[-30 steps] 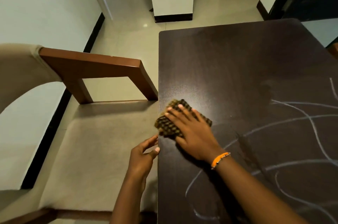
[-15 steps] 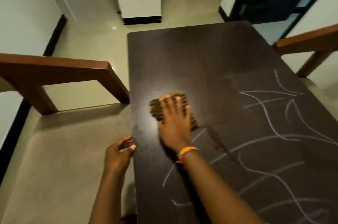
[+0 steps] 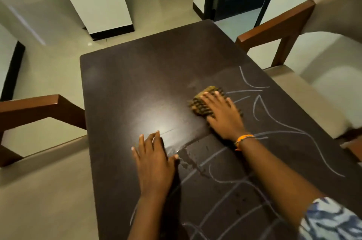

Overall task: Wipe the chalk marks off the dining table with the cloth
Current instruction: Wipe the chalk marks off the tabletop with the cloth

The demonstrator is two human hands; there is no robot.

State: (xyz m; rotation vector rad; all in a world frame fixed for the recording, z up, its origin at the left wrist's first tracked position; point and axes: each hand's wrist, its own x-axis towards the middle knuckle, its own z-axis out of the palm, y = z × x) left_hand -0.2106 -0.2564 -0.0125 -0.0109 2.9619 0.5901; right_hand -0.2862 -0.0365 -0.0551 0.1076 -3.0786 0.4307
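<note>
**Cloth at the edge of the chalk, marks waiting to the right**

The right hand [image 3: 221,114] lies flat on the checked cloth [image 3: 203,102], fingers spread and straight, pressing it onto the dark table [image 3: 121,83] around mid-table. The left hand [image 3: 154,161] rests palm-down on the table nearer the person, fingers extended, holding nothing. The far left of the table looks free of chalk and glossy. The chalk marks [image 3: 258,106] run just to the right of the cloth and curve down toward the near right corner, more lines crossing under the right forearm. So the cloth sits at the left fringe of what remains; the likely sweep goes rightward and back toward the person, and the right hand is the nearer one.
</note>
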